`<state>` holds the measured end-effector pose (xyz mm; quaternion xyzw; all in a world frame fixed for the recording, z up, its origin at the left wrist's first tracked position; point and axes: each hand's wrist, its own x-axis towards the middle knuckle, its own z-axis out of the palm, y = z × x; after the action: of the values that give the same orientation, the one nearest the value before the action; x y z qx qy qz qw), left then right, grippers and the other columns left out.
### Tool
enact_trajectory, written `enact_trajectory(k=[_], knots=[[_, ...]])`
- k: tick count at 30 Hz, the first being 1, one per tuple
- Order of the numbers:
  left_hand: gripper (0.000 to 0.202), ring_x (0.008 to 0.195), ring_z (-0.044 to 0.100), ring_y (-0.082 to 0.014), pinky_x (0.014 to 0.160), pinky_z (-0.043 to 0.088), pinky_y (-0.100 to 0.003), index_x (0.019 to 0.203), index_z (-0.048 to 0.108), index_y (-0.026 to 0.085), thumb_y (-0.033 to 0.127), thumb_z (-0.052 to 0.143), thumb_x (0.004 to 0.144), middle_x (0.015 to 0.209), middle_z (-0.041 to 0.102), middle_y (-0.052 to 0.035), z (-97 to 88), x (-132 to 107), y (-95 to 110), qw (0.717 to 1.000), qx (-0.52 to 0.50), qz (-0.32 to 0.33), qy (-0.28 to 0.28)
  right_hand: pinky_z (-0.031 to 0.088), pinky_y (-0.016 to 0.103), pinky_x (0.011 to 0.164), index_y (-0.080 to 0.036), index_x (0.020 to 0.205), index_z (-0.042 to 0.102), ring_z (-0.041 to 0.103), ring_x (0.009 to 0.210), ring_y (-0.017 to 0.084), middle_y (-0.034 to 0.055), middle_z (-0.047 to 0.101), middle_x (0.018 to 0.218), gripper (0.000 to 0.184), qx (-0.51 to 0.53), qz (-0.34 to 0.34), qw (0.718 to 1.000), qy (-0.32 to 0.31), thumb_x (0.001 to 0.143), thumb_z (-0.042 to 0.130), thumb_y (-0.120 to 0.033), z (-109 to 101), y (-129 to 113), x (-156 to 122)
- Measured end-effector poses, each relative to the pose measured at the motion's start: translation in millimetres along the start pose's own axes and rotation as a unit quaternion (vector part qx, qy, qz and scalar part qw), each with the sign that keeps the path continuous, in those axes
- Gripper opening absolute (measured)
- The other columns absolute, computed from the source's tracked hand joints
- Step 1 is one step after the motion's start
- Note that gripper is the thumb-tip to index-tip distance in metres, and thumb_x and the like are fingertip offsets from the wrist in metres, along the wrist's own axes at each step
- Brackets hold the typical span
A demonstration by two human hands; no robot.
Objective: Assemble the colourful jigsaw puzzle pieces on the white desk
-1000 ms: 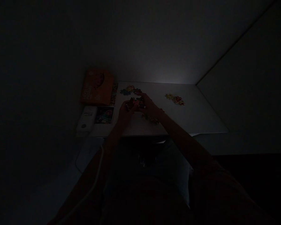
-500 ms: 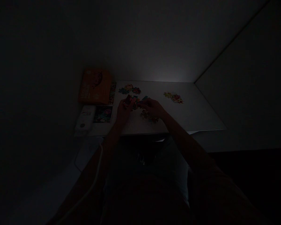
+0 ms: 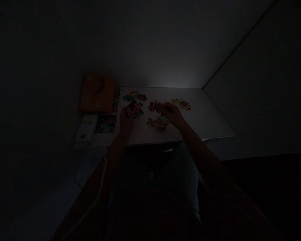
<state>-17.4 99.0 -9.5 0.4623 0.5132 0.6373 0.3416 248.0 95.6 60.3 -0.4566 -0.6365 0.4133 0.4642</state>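
Observation:
The scene is very dark. My left hand (image 3: 127, 121) is closed around several jigsaw puzzle pieces (image 3: 138, 110), dark red, pink and teal, which fan out past its fingers. To the right, my right hand (image 3: 172, 113) pinches a puzzle piece (image 3: 154, 105) with red, blue and orange on it, held by its right side. Just below that piece lies a pile of yellowish and reddish puzzle pieces (image 3: 158, 124) on the white table (image 3: 203, 124). Another pile, teal, peach and red (image 3: 134, 96), lies beyond my left hand. A yellow and pink pile (image 3: 182, 103) sits beyond my right hand.
An orange box (image 3: 97, 94) stands at the table's left, with a colourful picture card (image 3: 106, 124) in front of it. Beside the card lies a white device or box (image 3: 86, 128). A pale cable (image 3: 102, 180) runs along my left forearm. White walls (image 3: 163, 60) border the table behind and right.
My hands have moved apart. My right hand has carried a puzzle piece rightward from the left hand's pieces, uncovering more of the near pile. The whole view has shifted slightly.

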Motion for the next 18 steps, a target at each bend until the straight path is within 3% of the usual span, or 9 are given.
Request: enact_trajectory(k=[4,9,14,18], knots=[[0.057,0.115,0.079,-0.0281,0.097,0.067,-0.039,0.117,0.072,0.023,0.068,0.096,0.091,0.126,0.082,-0.013,1.2,-2,7,1.0,-0.003,-0.01,-0.012,0.069,0.039,0.084,-0.029,0.102,0.078,0.08,0.092,0.022,0.0046,0.087,0.101,0.063,0.051,-0.023,0.998,0.019,0.082,0.096,-0.086,-15,-20,-9],[0.051,0.101,0.077,-0.0258,0.082,0.064,-0.034,0.109,0.071,0.025,0.063,0.097,0.088,0.113,0.082,-0.01,-1.5,-2,9,1.0,0.017,-0.023,-0.004,0.068,0.043,0.089,-0.029,0.113,0.082,0.082,0.107,0.027,0.0085,0.088,0.114,0.048,-0.044,-0.022,0.999,0.014,0.095,0.09,-0.073,-39,-32,-17],[0.048,0.102,0.076,-0.0246,0.089,0.063,-0.035,0.11,0.073,0.024,0.06,0.097,0.089,0.112,0.082,-0.0086,-2.3,-3,8,0.999,0.031,-0.017,-0.025,0.067,0.047,0.09,-0.025,0.111,0.085,0.082,0.098,0.03,0.0114,0.089,0.108,0.048,-0.109,0.042,0.993,-0.021,0.092,0.093,-0.069,-53,3,-21],[0.049,0.095,0.074,-0.0231,0.082,0.059,-0.033,0.109,0.073,0.024,0.06,0.097,0.087,0.106,0.082,-0.0063,0.4,-5,9,0.997,0.044,-0.029,-0.049,0.062,0.051,0.1,-0.022,0.109,0.085,0.078,0.098,0.031,0.0139,0.085,0.106,0.042,-0.273,0.012,0.961,0.045,0.095,0.092,-0.061,-43,29,-18]])
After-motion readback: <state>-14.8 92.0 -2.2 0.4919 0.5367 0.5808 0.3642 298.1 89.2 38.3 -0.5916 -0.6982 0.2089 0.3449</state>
